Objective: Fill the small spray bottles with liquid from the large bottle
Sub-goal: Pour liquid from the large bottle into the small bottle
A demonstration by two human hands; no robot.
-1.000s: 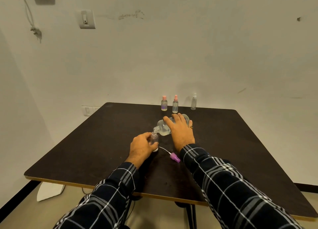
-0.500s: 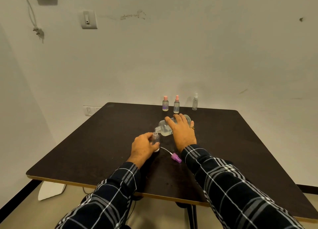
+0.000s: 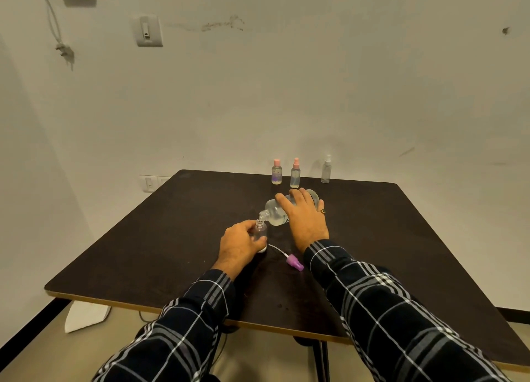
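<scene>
I am watching the right hand (image 3: 305,218) gripping the large bottle (image 3: 276,211), tipping its mouth just above the small spray bottle (image 3: 261,232), which the left hand (image 3: 239,242) is gripping on the counter (image 3: 172,238). In my judgement, a steeper tilt is risking the stream missing that narrow neck and wetting the purple cap (image 3: 295,262) lying near its right.

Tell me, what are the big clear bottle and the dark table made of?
The large clear round bottle looks like plastic, perhaps glass: liquid shows through its slightly cloudy wall. The dark brown flat table looks like laminated wood board, matt: its front edge shows a pale, wood-coloured strip.
</scene>
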